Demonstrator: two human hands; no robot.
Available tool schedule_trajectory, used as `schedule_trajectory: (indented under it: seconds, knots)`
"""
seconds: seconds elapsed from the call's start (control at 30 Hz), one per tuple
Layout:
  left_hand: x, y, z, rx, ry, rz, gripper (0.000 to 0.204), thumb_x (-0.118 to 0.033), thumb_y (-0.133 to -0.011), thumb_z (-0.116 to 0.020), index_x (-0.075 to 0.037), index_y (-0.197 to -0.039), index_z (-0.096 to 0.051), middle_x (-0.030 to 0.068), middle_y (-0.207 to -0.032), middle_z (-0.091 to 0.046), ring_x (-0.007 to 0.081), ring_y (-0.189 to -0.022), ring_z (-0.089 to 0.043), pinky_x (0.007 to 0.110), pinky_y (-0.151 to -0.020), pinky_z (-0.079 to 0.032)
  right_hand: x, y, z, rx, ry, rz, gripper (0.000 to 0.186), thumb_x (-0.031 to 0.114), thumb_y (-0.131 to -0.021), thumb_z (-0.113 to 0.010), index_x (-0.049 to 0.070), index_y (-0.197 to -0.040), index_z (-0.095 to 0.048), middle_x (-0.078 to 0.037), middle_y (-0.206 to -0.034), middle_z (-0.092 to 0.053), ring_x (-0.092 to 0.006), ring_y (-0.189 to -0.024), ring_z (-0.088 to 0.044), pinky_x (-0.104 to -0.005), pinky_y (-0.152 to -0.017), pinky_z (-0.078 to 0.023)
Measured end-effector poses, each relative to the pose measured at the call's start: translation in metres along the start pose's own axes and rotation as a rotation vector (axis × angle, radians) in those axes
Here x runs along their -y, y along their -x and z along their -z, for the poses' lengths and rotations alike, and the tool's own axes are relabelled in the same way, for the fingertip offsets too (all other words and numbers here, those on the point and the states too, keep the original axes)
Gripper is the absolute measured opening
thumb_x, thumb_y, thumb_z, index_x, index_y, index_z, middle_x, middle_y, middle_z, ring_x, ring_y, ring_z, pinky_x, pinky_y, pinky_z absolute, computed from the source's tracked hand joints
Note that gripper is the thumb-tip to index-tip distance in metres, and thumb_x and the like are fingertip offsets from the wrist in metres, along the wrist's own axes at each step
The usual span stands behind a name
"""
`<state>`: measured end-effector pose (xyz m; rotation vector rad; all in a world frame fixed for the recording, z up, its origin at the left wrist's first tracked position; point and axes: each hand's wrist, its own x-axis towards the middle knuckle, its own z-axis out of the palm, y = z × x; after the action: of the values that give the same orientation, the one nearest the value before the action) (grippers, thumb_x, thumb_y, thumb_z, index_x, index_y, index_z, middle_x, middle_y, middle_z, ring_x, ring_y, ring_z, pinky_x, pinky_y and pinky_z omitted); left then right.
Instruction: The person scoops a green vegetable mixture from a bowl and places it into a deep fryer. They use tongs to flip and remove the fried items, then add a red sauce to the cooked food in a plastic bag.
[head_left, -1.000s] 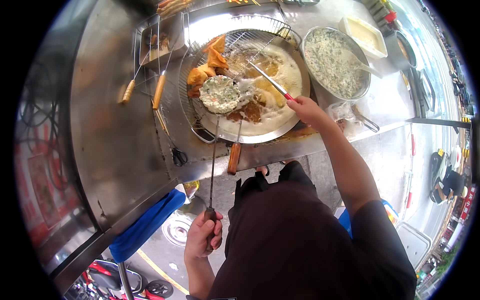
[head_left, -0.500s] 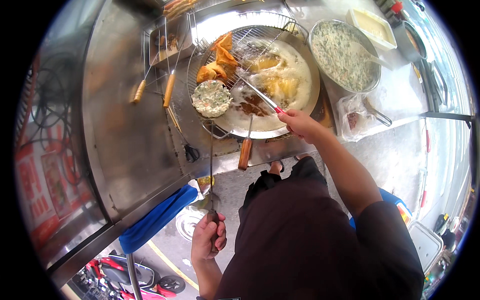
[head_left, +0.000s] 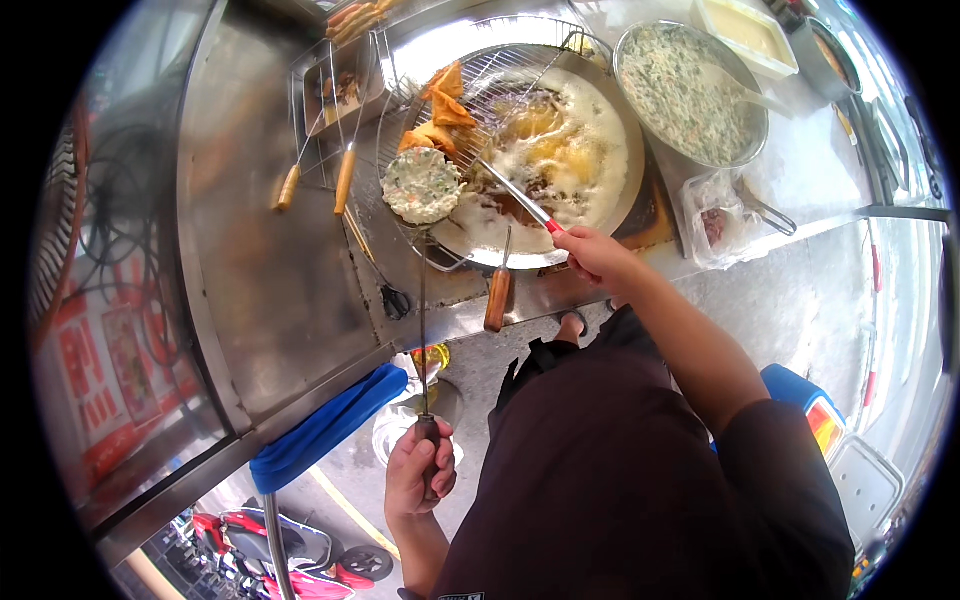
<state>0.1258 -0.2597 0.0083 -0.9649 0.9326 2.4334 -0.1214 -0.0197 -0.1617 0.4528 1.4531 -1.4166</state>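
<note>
My left hand (head_left: 420, 468) is closed around the dark wooden grip of a long-handled ladle (head_left: 424, 350). At its far end lies a round, flat cake of pale batter (head_left: 421, 186) flecked with green and orange, level over the left rim of the frying pan. My right hand (head_left: 597, 255) grips red-handled metal tongs (head_left: 515, 193), their tips over the left part of the bubbling oil (head_left: 560, 160); nothing shows clearly between them. Golden-brown fried triangular pieces (head_left: 449, 110) rest on the wire rack (head_left: 490, 70) across the wide pan (head_left: 632, 185), just beyond the batter cake.
Right of the pan stands a large bowl of vegetable batter (head_left: 690, 95), with a plastic bag (head_left: 712, 222) nearer me. A wooden-handled tool (head_left: 498, 300) leans on the pan's near rim. Wooden-handled strainers (head_left: 345, 180) and scissors (head_left: 394, 302) lie left. A blue cloth (head_left: 325, 430) hangs at the counter's edge.
The whole view has shifted slightly. The tongs' tips have moved a little nearer to me over the oil. Both hands keep their grips, and the batter cake stays on the ladle.
</note>
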Motion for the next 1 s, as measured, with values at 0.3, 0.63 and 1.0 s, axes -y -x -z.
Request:
schedule_trajectory:
  seconds: [0.3,0.63,1.0]
  knots:
    - [0.001,-0.003,-0.006,-0.009,-0.016,0.007,0.031,-0.022,-0.091,-0.053,0.001,-0.110,-0.046,0.0047,-0.073,-0.049,0.0087,-0.044,-0.043,0.020,-0.036,-0.036,-0.005,0.001,0.000,-0.140,0.170,0.158,0.034,0.034,-0.087,-0.055,0.005,-0.105,-0.056,-0.003,-0.063,-0.049,-0.0124,-0.048,-0.044,-0.0284,-0.044,-0.035]
    - [0.010,-0.022,0.003,0.020,0.027,0.017,0.033,-0.023,-0.089,-0.056,0.002,-0.108,-0.047,0.0051,-0.071,-0.050,0.0085,-0.043,-0.043,0.020,-0.035,-0.037,-0.006,0.088,0.041,-0.473,0.780,0.279,0.029,0.031,-0.084,-0.057,0.009,-0.103,-0.058,-0.013,-0.083,-0.063,-0.0279,-0.077,-0.062,-0.0391,-0.066,-0.046]
    - [0.011,-0.029,0.004,0.039,0.055,0.031,0.028,-0.019,-0.089,-0.054,0.002,-0.106,-0.048,0.0048,-0.069,-0.050,0.0091,-0.043,-0.043,0.021,-0.036,-0.037,0.071,0.122,0.082,-1.120,1.590,0.803,0.022,0.021,-0.080,-0.062,0.014,-0.101,-0.059,-0.002,-0.075,-0.056,-0.0212,-0.068,-0.060,-0.0342,-0.058,-0.045]
